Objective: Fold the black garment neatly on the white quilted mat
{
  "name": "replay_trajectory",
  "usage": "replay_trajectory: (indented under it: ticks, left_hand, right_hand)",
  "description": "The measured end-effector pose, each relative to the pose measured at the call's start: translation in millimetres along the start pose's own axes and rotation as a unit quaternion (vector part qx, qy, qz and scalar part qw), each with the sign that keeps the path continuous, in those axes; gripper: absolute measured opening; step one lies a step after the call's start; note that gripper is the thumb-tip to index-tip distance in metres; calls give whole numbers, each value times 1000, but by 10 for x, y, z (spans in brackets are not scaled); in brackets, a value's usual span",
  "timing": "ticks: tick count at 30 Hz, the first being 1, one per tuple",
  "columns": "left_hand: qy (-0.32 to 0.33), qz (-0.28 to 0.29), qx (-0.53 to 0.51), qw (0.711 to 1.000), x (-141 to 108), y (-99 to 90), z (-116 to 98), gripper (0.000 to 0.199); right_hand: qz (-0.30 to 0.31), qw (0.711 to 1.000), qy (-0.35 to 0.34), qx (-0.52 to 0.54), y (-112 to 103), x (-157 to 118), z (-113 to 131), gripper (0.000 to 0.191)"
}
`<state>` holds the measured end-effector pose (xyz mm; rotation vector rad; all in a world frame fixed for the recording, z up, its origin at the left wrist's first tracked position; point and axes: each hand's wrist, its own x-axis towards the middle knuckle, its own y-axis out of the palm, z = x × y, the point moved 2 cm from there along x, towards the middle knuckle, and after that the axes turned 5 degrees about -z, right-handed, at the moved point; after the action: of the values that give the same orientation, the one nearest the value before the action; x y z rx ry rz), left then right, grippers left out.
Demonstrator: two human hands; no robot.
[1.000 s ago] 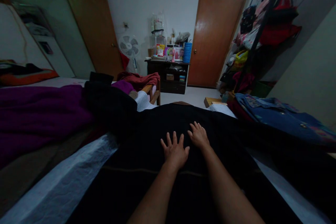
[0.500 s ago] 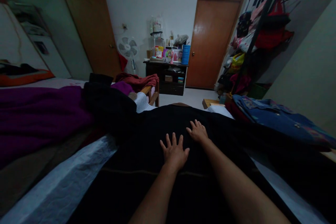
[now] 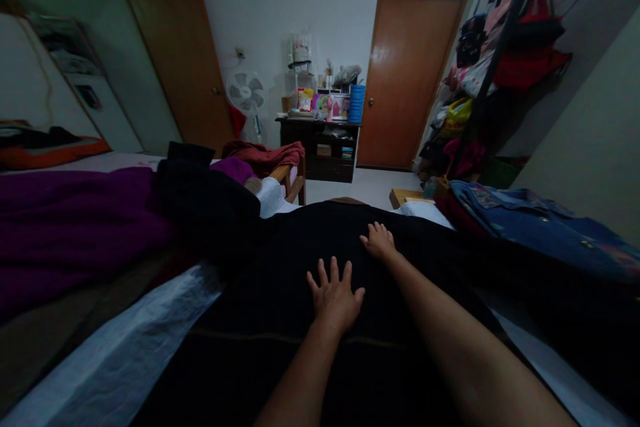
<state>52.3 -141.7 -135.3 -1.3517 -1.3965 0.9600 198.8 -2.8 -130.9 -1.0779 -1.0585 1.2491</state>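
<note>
Our right hand [image 3: 379, 241] has slid farther up the black garment [image 3: 290, 247]; our left hand [image 3: 336, 295], fingers spread, rests lower on it. Both are open, apart; under the garment lies pale bedding [image 3: 150, 333].

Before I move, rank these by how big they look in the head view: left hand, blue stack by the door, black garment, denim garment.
1. Black garment
2. Denim garment
3. Left hand
4. Blue stack
</note>
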Motion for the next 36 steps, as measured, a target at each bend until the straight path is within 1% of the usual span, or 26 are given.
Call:
replay_trajectory:
  ticks: [4,6,10,12,17,23,27,29,33,36]
  left_hand:
    - [-2,-23,-6,1000,25,-60,45,60]
    - [-12,-33,-2,999,43,-78,77,58]
    - [-51,-34,16,998,67,-48,136,65]
    - [-59,-30,18,998,71,-19,148,68]
    - [-56,-22,23,998,72,16,149,69]
    - [-56,-16,35,998,70,8,140,70]
    - [-59,-13,32,998,68,1,140,70]
    - [-58,-20,30,998,67,2,142,70]
    - [-56,-25,26,998,65,7,142,70]
    - [-57,-19,28,998,68,6,138,70]
  right_hand:
    - [-18,996,-78,28,88,-44,196,59]
    - [-28,995,-85,35,131,-26,219,58]
    - [-38,997,-60,24,156,102,134,62]
    - [-39,998,-41,20,142,175,72,64]
    - [-39,999,-9,6,105,293,-31,69]
    - [-38,999,34,-14,119,365,-71,72]
    - [-35,998,42,-6,109,407,-100,74]
    - [-41,998,44,-2,98,419,-122,76]
    - [-75,995,62,-2,91,421,-151,76]
    - [-76,993,84,-11,104,427,-148,76]
